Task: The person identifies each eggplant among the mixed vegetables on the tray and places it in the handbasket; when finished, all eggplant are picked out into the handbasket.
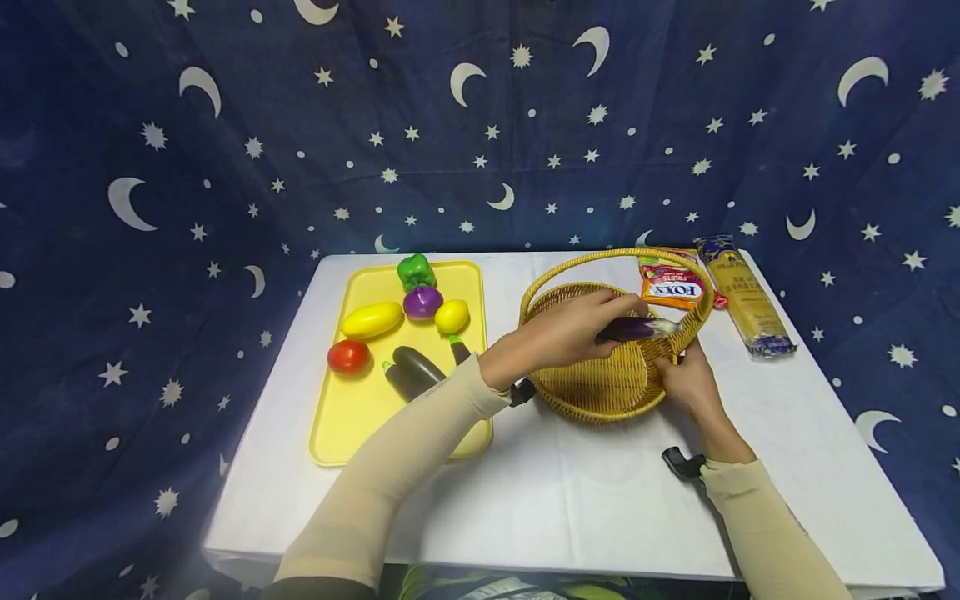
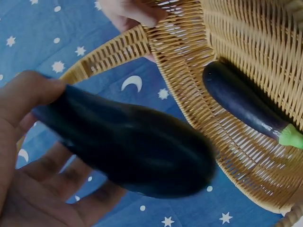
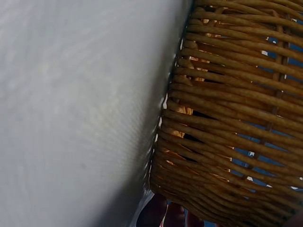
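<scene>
My left hand (image 1: 573, 333) holds a dark purple eggplant (image 1: 637, 328) above the wicker basket (image 1: 592, 400). In the left wrist view the thumb lies on one end of that eggplant (image 2: 137, 146), the fingers beneath it. A second eggplant (image 2: 246, 101) with a green stem lies inside the basket; the left hand hides it from the head view. My right hand (image 1: 693, 383) grips the basket's right side near the foot of the handle. Woven basket wall (image 3: 236, 113) fills the right of the right wrist view.
A yellow tray (image 1: 330, 446) on the left bears a green pepper (image 1: 416, 272), a purple oval fruit (image 1: 422, 302), a lemon (image 1: 452, 317), a yellow mango-like fruit (image 1: 372, 320), a tomato (image 1: 348, 357) and eggplants (image 1: 416, 367). Behind the basket lie a Fox's candy bag (image 1: 671, 287) and a noodle packet (image 1: 746, 296).
</scene>
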The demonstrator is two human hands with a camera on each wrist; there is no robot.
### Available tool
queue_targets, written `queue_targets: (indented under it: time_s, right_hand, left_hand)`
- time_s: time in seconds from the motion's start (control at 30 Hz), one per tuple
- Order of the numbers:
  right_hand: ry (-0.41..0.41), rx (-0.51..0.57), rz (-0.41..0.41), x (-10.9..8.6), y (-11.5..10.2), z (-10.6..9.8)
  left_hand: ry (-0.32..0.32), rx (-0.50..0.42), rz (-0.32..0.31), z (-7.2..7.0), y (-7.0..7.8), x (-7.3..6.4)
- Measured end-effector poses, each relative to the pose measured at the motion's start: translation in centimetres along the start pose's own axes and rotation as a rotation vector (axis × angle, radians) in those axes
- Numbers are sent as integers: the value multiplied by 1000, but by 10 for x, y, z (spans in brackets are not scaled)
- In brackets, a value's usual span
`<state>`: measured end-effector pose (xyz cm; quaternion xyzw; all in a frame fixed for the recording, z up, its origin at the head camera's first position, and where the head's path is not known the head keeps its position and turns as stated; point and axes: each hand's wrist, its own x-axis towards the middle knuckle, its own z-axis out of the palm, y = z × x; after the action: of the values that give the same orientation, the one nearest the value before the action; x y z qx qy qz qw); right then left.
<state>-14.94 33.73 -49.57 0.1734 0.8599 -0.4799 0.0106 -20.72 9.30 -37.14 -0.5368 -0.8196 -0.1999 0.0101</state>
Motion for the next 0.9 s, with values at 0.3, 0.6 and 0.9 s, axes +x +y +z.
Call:
queue_targets:
  time_s: [0.3,0.6,0.9]
  right_hand:
    - [-10,-3,-11,2,1,-2]
    - [-72,-13,-72,-1,2,-10]
    - [-246,77,-102,3,9,-29]
  left_hand:
    - [-196,129,-73,7,3,20]
    - [-314,176,-127,18,-7,40]
    - [-388,149,-184,24,-18,42]
